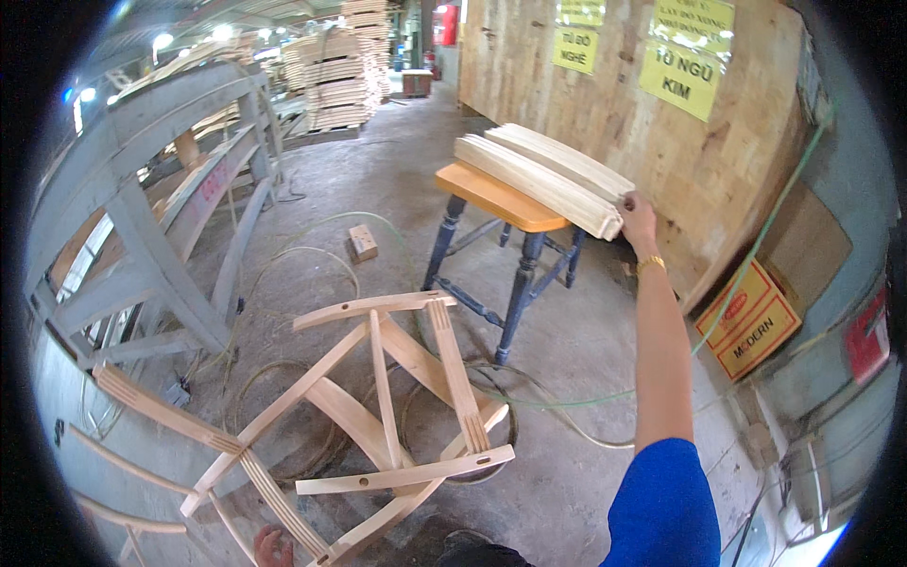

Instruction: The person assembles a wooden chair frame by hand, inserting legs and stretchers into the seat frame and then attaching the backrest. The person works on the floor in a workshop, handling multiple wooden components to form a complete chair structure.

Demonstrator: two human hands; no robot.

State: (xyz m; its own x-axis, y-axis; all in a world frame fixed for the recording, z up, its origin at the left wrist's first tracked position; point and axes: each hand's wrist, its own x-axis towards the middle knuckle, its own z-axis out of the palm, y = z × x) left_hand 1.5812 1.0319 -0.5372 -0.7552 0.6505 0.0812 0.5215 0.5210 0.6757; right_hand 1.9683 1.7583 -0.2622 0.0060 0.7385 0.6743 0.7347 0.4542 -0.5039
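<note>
My right arm reaches forward, and my right hand (639, 219) is closed on the near end of a pale wooden slat (567, 163). That slat lies in a stack beside another bundle of slats (534, 181). Both rest on an orange-topped stool (482, 196) with dark blue legs. Low at the bottom edge, my left hand (273, 546) has its fingers curled at a rail of an unpainted wooden chair frame (378, 397); its palm is cut off. The frame stands tilted on the floor, with slotted rails and crossing legs.
A grey metal rack (142, 217) stands at left. Hoses (605, 442) coil over the floor around the chair frame. A small wood block (361, 243) lies beyond it. A large wooden cabinet (605, 94) rises behind the stool, and a yellow carton (749, 319) leans at right.
</note>
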